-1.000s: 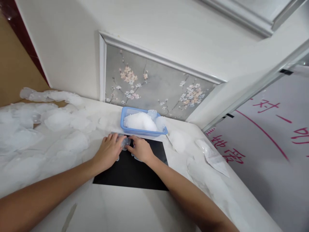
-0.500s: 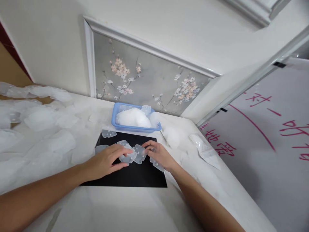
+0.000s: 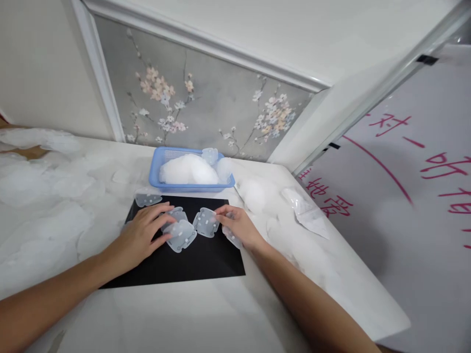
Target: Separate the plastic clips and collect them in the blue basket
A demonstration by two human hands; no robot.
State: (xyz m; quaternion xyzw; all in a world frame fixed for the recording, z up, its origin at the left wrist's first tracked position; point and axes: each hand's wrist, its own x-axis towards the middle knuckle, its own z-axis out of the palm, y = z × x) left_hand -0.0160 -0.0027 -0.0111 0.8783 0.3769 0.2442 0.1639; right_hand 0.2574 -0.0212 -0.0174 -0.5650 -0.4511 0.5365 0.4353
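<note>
Several translucent square plastic pieces with white dots lie on a black mat (image 3: 191,262) on the white table. My left hand (image 3: 142,235) rests on the mat, its fingers spread over one piece (image 3: 181,235) and touching it. My right hand (image 3: 237,226) has its fingertips pinched on the edge of another piece (image 3: 206,222), and one more piece sticks out under its palm. A further piece (image 3: 147,198) lies at the mat's far left corner.
A blue basket (image 3: 157,172) heaped with the same translucent pieces stands behind the mat against the flowered wall panel. Loose white pieces cover the table to the left (image 3: 44,196). A clear plastic bag (image 3: 305,212) lies to the right, near a board with red writing.
Both hands drew several pieces from beside the basket onto the mat and spread them out. The camera moved closer and turned left.
</note>
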